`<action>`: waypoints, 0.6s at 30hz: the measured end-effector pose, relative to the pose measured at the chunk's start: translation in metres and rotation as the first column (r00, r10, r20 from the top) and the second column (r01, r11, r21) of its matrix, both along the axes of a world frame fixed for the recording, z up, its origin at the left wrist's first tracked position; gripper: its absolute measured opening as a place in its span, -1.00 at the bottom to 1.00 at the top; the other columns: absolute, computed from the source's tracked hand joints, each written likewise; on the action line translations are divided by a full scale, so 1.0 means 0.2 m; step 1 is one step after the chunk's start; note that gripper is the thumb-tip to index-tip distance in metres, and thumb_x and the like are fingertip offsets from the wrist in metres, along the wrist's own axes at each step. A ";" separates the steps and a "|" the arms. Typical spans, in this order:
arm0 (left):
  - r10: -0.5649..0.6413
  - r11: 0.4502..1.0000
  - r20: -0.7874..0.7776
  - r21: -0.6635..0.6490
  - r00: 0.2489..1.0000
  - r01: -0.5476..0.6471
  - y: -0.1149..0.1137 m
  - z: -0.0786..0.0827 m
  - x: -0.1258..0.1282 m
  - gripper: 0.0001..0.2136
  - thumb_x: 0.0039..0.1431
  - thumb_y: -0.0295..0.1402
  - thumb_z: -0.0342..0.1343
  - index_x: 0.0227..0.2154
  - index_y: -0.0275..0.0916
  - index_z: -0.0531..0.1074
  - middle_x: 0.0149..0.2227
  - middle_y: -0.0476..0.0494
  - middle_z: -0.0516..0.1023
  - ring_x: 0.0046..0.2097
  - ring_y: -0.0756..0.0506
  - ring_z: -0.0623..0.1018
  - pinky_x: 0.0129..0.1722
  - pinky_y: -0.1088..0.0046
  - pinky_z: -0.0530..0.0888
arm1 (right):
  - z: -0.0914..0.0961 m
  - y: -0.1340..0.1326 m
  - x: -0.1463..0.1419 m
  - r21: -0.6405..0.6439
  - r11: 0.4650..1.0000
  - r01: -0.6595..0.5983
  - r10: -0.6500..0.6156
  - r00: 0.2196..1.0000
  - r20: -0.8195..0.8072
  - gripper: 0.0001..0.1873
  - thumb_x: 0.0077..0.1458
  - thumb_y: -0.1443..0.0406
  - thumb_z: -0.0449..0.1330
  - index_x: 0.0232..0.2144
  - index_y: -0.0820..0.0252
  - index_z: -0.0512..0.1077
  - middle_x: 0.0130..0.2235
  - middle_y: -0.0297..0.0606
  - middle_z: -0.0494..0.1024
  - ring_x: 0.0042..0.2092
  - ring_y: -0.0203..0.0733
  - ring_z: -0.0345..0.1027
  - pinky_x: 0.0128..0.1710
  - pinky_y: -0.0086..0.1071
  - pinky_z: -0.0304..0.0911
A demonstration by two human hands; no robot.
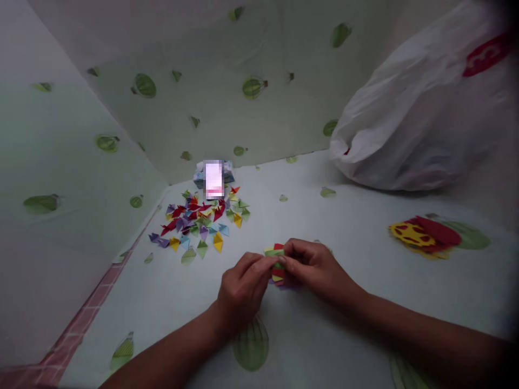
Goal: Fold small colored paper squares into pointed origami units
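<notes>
My left hand [244, 282] and my right hand [315, 266] meet near the middle of the table. Both pinch a small piece of light green paper [274, 252] between thumb and fingers; its exact folds are partly covered. Just beneath lie coloured paper squares [278, 277] in red, yellow and purple, mostly hidden by my hands. To the far left, a loose pile of small folded paper pieces [203, 219] spreads over the table in red, purple, yellow, green and blue.
Behind the pile stands a small box [198, 177] with a bright, pixelated object [214, 179] in front. At right are red and yellow cut-out pieces [417, 236]. A large white plastic bag [417, 119] rests at the back right, against the balloon-patterned wall [284, 48].
</notes>
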State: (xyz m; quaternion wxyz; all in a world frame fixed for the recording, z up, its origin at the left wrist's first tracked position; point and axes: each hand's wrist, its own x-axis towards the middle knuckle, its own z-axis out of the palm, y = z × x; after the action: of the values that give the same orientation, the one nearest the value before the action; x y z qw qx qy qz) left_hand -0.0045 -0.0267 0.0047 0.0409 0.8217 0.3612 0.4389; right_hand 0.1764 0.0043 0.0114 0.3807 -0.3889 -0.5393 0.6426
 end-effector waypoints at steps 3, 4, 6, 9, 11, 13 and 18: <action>-0.008 1.000 0.017 0.018 1.000 0.007 0.00 0.01 0.00 -0.68 0.24 -0.63 0.08 0.02 -0.24 0.39 -0.21 -0.15 0.57 -0.19 -0.02 0.58 -0.20 0.49 0.58 | 0.00 0.01 -0.01 -0.030 0.999 0.020 -0.019 1.000 0.007 -0.65 0.01 0.14 0.28 -0.57 0.17 0.23 -0.60 -0.44 0.38 -0.56 -0.36 0.33 -0.51 -0.43 0.37; -0.001 1.000 0.025 0.020 1.000 0.001 0.00 0.01 0.00 -0.71 0.24 -0.62 0.08 -0.01 -0.23 0.39 -0.23 -0.14 0.57 -0.20 -0.03 0.58 -0.21 0.48 0.58 | 0.01 0.01 -0.01 -0.041 0.999 0.027 -0.026 1.000 0.008 -0.66 0.00 0.16 0.28 -0.57 0.17 0.22 -0.60 -0.43 0.39 -0.56 -0.35 0.35 -0.52 -0.44 0.35; 0.020 1.000 0.040 0.011 0.999 -0.021 0.00 0.01 0.00 -0.78 0.24 -0.60 0.08 -0.11 -0.23 0.42 -0.28 -0.12 0.57 -0.24 -0.03 0.57 -0.23 0.47 0.58 | 0.00 0.01 -0.01 -0.059 0.998 0.035 -0.034 0.999 0.010 -0.69 -0.01 0.19 0.27 -0.58 0.17 0.23 -0.62 -0.42 0.41 -0.57 -0.33 0.36 -0.55 -0.46 0.31; 0.025 1.000 0.055 -0.006 0.998 -0.024 0.00 0.00 -0.01 -0.84 0.23 -0.60 0.10 -0.21 -0.24 0.44 -0.29 -0.11 0.54 -0.24 -0.02 0.56 -0.22 0.47 0.56 | 0.01 0.01 -0.01 -0.072 0.997 0.020 -0.020 1.000 0.000 -0.78 -0.02 0.26 0.25 -0.54 0.17 0.25 -0.63 -0.42 0.42 -0.59 -0.35 0.35 -0.58 -0.50 0.24; -0.004 1.000 0.049 -0.016 0.999 0.005 0.01 0.00 -0.01 -0.82 0.22 -0.63 0.10 -0.22 -0.24 0.44 -0.27 -0.12 0.53 -0.22 -0.01 0.56 -0.20 0.48 0.56 | 0.01 0.01 -0.01 -0.064 0.998 0.008 -0.009 1.000 -0.023 -0.81 -0.05 0.31 0.24 -0.48 0.16 0.25 -0.60 -0.44 0.45 -0.59 -0.37 0.33 -0.60 -0.52 0.20; -0.043 0.999 0.044 -0.029 0.998 0.045 0.01 0.00 -0.01 -0.81 0.22 -0.65 0.08 -0.23 -0.23 0.43 -0.27 -0.11 0.53 -0.21 -0.02 0.56 -0.20 0.47 0.56 | 0.01 0.01 -0.01 -0.050 0.999 -0.003 0.002 1.000 -0.027 -0.83 -0.06 0.36 0.21 -0.46 0.16 0.24 -0.59 -0.46 0.44 -0.59 -0.39 0.31 -0.60 -0.53 0.20; -0.022 0.958 0.244 -0.272 0.970 0.090 0.00 -0.01 0.00 -0.87 0.24 -0.59 0.09 -0.28 -0.23 0.44 -0.26 -0.11 0.52 -0.29 -0.01 0.58 -0.33 0.49 0.58 | 0.02 0.00 -0.01 -0.033 0.999 -0.004 0.005 1.000 0.030 -0.82 -0.09 0.45 0.14 -0.53 0.15 0.19 -0.64 -0.53 0.33 -0.63 -0.41 0.25 -0.62 -0.54 0.14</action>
State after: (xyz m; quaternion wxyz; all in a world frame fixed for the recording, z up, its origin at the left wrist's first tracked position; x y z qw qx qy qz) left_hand -0.0047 -0.0259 0.0028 0.2128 0.7590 0.3887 0.4771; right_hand 0.1750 0.0051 0.0151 0.3646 -0.4034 -0.5351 0.6466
